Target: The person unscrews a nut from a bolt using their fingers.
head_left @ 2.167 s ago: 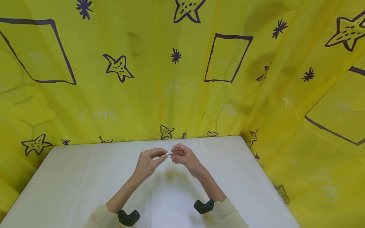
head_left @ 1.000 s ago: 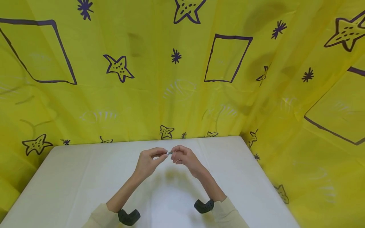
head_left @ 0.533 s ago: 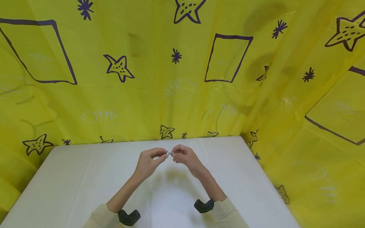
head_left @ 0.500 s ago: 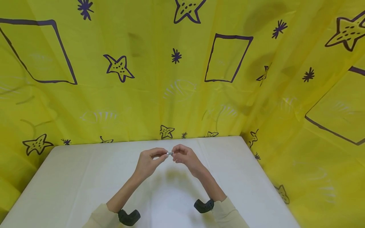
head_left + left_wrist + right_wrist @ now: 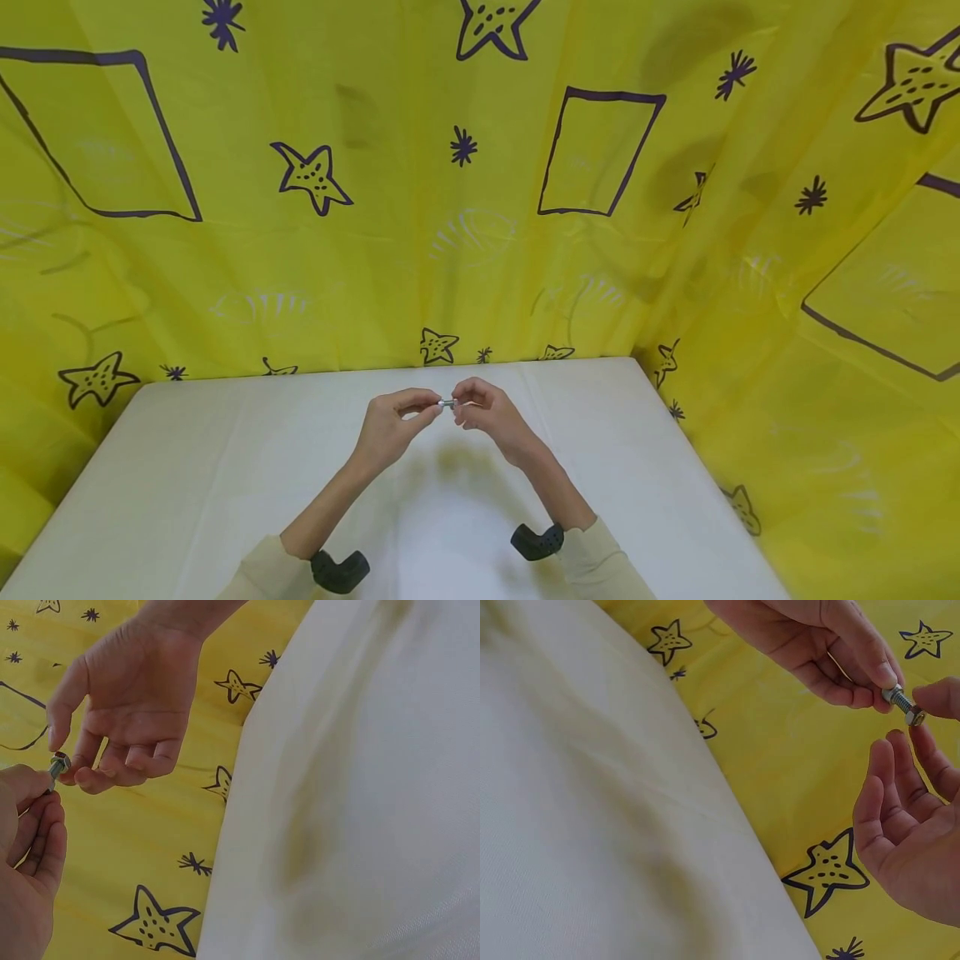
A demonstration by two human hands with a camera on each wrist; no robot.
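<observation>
My left hand (image 5: pixel 386 429) pinches the head of a small silver bolt (image 5: pixel 901 700) between thumb and fingertips. The bolt lies roughly level above the table in the head view. A hex nut (image 5: pixel 915 716) sits on the bolt's threaded end, facing my right hand (image 5: pixel 489 417). Thumb and index finger of the right hand lie on either side of that nut, with the other fingers loosely bent below. In the left wrist view the same nut (image 5: pixel 61 759) shows between the right thumb and index fingertips. The bolt's head is mostly hidden under the left fingertips.
A white-covered table (image 5: pixel 247 467) spreads beneath both hands. Yellow curtains (image 5: pixel 390 250) with starfish drawings hang along its back and right edges. Dark curved pieces (image 5: pixel 340 572) are worn at both wrists, next to pale sleeves (image 5: pixel 600 558).
The right thumb and fingers have shifted slightly about the nut, and the right hand sits a touch farther right than before. The left hand and bolt have stayed nearly still.
</observation>
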